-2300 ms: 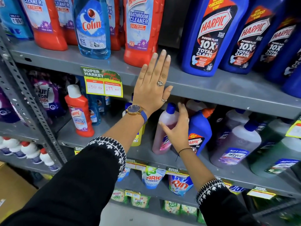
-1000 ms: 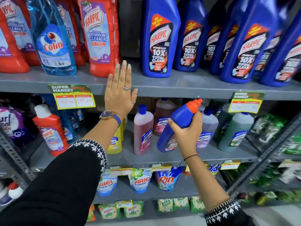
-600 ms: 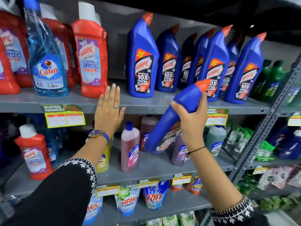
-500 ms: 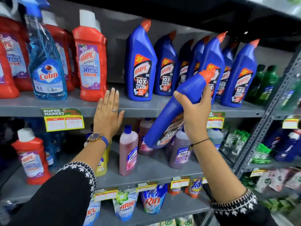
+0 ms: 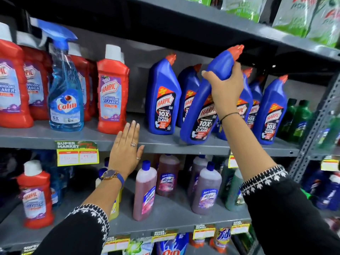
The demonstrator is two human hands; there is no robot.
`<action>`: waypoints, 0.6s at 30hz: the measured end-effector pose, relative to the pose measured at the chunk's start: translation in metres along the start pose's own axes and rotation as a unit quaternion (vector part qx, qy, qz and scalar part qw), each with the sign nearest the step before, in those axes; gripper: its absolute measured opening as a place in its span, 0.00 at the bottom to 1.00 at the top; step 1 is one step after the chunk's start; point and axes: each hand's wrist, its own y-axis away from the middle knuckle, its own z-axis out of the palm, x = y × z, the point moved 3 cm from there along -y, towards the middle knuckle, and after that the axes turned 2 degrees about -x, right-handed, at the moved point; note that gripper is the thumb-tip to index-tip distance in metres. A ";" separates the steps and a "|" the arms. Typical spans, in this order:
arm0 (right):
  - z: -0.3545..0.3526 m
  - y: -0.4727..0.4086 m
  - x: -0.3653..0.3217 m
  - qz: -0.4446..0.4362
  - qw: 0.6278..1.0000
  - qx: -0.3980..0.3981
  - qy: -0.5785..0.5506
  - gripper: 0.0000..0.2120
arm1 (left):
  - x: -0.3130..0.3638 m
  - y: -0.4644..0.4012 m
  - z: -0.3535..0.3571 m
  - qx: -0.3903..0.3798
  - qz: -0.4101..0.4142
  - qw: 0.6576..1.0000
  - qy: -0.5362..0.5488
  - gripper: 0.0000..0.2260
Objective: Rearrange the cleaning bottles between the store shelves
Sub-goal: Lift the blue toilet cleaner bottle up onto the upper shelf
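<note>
— Where's the blue Harpic bottle (image 5: 206, 100)?
— Right hand (image 5: 225, 87) grips its neck; it's tilted, base seemingly touching the upper shelf (image 5: 165, 143), front of the blue row.
— Left hand (image 5: 127, 151)?
— Flat, fingers spread, against that shelf's edge.

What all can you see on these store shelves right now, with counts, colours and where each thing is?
Held Harpic bottle: one, blue with orange cap, tilted at the front of the middle shelf, base at the shelf edge.
Standing blue Harpic bottles: at least five, middle shelf, centre to right; some hidden.
Red Harpic bottles: several on the middle shelf left, one more on the lower shelf.
Colin spray bottle: one, clear blue, middle shelf left.
Lizol bottles: about four, pink to purple, lower shelf.
Green bottles: at least two, middle shelf far right.
Price tag: yellow, on the middle shelf edge.
Left hand: open, flat against the shelf edge.
Right hand: gripping the held bottle's neck.
</note>
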 end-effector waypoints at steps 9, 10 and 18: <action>0.052 -0.050 0.057 0.069 0.978 -0.048 0.192 0.34 | 0.000 -0.001 0.003 0.005 0.004 1.000 -0.014 0.27; 0.055 -0.052 0.064 0.079 0.975 -0.053 0.203 0.34 | 0.000 0.000 0.003 0.009 0.005 1.000 -0.014 0.27; 0.063 -0.051 0.089 0.063 0.969 -0.054 0.232 0.35 | 0.000 0.000 0.004 0.026 0.009 0.999 -0.019 0.27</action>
